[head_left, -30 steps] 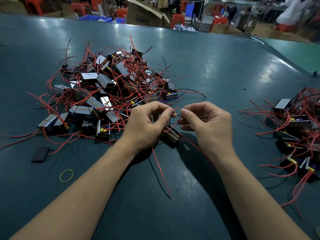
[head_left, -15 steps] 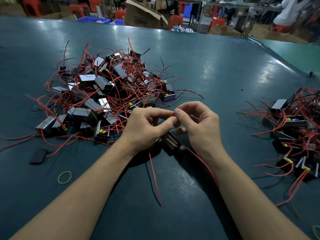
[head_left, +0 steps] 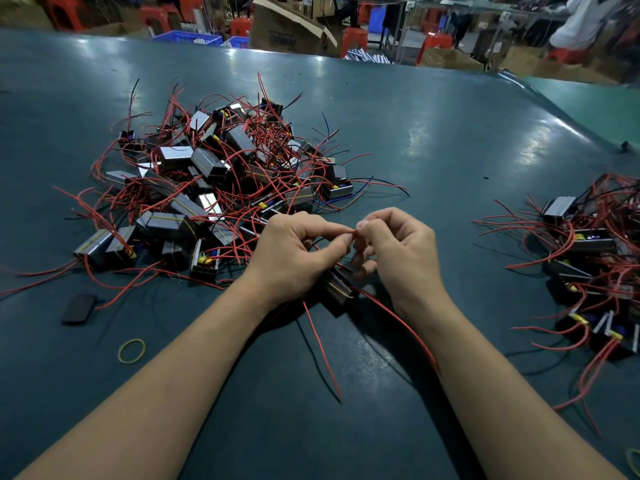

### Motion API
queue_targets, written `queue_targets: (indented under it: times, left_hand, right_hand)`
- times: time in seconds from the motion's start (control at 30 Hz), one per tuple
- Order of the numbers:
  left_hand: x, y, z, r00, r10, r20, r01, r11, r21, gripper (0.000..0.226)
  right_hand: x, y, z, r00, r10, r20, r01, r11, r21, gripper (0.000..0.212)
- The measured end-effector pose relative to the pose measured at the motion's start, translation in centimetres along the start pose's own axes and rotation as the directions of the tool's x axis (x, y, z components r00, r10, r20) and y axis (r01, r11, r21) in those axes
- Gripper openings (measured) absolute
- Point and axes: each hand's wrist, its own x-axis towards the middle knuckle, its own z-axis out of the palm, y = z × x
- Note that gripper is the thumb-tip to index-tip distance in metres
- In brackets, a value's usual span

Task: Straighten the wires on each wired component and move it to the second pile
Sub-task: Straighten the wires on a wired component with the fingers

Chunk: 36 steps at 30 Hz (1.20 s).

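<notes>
Both hands are up over the middle of the dark green table (head_left: 433, 140), fingertips almost meeting. The left hand (head_left: 294, 251) and the right hand (head_left: 398, 251) each pinch the same short stretch of red wire (head_left: 354, 232) between thumb and forefinger, the other fingers curled in underneath. Below the hands, just off the table or resting on it, I cannot tell which, sits the wired component (head_left: 337, 287), one small dark block with a pale metal band; its long axis runs on a slant, from the far left under the left palm toward the near right. Two more red leads (head_left: 323, 351) trail from it toward the person, one running nearly straight down between the forearms, the other curving off under the right wrist. To the left lies the first pile (head_left: 207, 181), a heap of the same blocks tangled in red wires with a few blue and black ones poking out the far side; there are too many, too knotted, to count. To the right, well apart, is the second pile (head_left: 595, 258), smaller, partly cut off by the edge of view, so its count is also beyond me. Near the left forearm lie one yellow rubber band (head_left: 131, 350) and one flat black pad (head_left: 79, 309), apart from each other.
</notes>
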Motion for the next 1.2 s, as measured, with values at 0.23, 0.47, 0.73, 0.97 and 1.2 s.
queue_targets:
  times: [0.23, 0.47, 0.73, 0.97, 1.2]
  left_hand:
    - [0.0, -0.1, 0.0, 0.998, -0.061, -0.035, 0.059, 0.997, -0.059, 0.010]
    - [0.1, 0.1, 0.0, 0.998, -0.062, -0.034, 0.058, 0.994, -0.088, 0.011]
    - [0.1, -0.1, -0.1, 0.997, -0.069, -0.017, 0.067, 0.993, -0.099, 0.006]
    - [0.1, 0.0, -0.5, 0.994, -0.049, 0.095, 0.059, 0.993, -0.105, 0.005]
    - [-0.1, 0.2, -0.7, 0.995, -0.010, 0.101, 0.023, 0.990, -0.136, 0.013]
  right_hand:
    - [0.3, -1.0, -1.8, 0.995, -0.008, 0.095, 0.007, 1.000, 0.008, 0.012]
    - [0.0, -0.8, -1.6, 0.993, -0.038, 0.110, 0.047, 0.995, -0.086, 0.009]
    - [-0.2, -0.6, -1.8, 0.915, -0.383, 0.124, 0.400, 0.830, -0.389, 0.007]
    - [0.6, -0.8, -2.6, 0.813, -0.487, 0.319, 0.581, 0.704, -0.409, 0.008]
    - [0.6, -1.5, -3.0, 0.939, -0.154, 0.307, 0.275, 0.872, -0.404, 0.015]
